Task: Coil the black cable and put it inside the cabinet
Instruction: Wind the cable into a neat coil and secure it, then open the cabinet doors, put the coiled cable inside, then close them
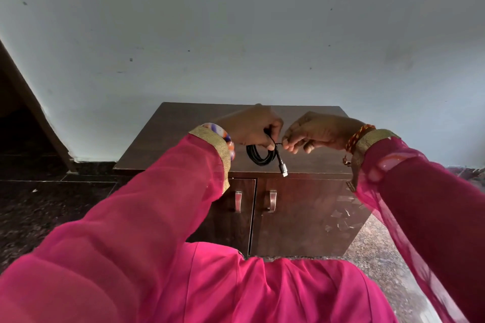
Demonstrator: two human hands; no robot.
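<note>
The black cable [258, 155] hangs as a small coil of several loops from my left hand [252, 126], which is closed around the top of the coil. One end with a silver plug [283, 171] dangles below the coil. My right hand [315, 132] pinches a short stretch of the cable just right of the coil. Both hands are above the front edge of the dark brown cabinet [183, 134]. Its two doors [301, 217] are shut, each with a metal handle [272, 200].
The cabinet stands against a pale grey wall [236, 34]. Dark speckled floor [39, 212] lies to the left and lighter stone floor to the right. Pink sleeves and my pink clothing fill the lower part of the view.
</note>
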